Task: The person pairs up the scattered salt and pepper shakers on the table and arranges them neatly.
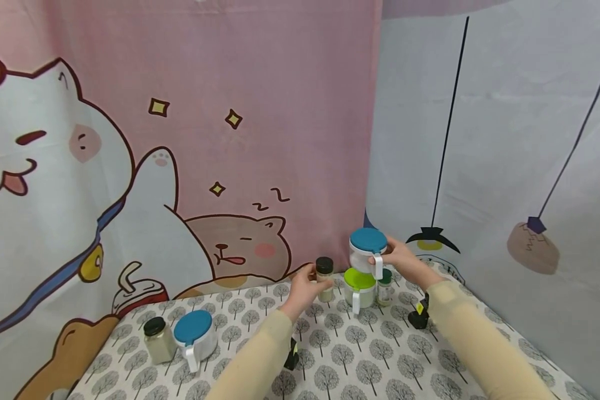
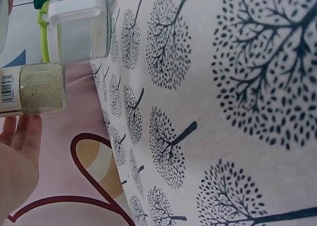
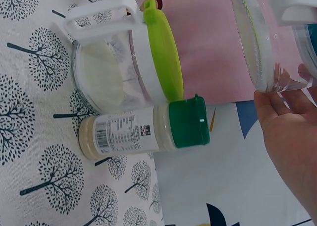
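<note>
My left hand (image 1: 304, 289) grips a spice jar (image 1: 324, 280) with a black lid and pale powder inside. In the left wrist view, the base of this jar (image 2: 43, 88) shows above the cloth. Higher up on the right, my right hand (image 1: 404, 260) holds a clear canister (image 1: 361, 260) with a blue lid and white handle, raised over a green-lidded canister (image 1: 358, 297). The green-lidded one stands on the table, white contents showing through its wall. Beside it stands a shaker bottle (image 3: 130, 132) with a dark green cap and a label.
At the table's left stand another black-lidded jar (image 1: 160, 344) and a second blue-lidded canister (image 1: 201, 337). The tree-print cloth (image 1: 330, 355) covers the table. Printed curtains (image 1: 290, 139) hang behind and to the right. Small black devices (image 1: 419, 318) sit at both wrists.
</note>
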`<state>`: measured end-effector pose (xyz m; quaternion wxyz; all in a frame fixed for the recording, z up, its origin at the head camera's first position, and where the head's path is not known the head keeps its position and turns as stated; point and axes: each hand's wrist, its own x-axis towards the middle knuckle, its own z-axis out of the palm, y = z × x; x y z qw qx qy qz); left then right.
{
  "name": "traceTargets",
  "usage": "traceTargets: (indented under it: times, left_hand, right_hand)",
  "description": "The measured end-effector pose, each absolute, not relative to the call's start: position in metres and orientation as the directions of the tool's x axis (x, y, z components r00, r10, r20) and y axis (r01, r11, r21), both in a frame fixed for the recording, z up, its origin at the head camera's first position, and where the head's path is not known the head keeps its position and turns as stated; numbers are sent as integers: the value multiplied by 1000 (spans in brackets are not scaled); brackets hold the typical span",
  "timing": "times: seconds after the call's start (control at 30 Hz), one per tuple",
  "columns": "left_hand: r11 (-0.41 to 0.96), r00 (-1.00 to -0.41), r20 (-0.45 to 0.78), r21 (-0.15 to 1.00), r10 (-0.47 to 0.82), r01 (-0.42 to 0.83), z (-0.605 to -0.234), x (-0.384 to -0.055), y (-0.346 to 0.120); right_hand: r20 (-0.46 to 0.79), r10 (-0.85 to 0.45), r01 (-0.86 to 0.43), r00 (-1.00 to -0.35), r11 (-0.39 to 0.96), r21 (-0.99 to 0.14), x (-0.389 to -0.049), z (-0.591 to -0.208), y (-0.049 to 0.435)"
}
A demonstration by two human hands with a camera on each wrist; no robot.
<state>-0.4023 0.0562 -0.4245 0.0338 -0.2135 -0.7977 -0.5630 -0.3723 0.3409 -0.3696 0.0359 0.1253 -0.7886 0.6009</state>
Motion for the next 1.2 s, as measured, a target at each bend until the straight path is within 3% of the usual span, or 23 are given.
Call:
traceTargets:
  times: [1.2]
  left_hand:
    - [277, -908, 319, 878, 272, 391, -421, -406, 28]
  right_hand:
    - [184, -190, -228, -964, 243, -943, -387, -391, 291]
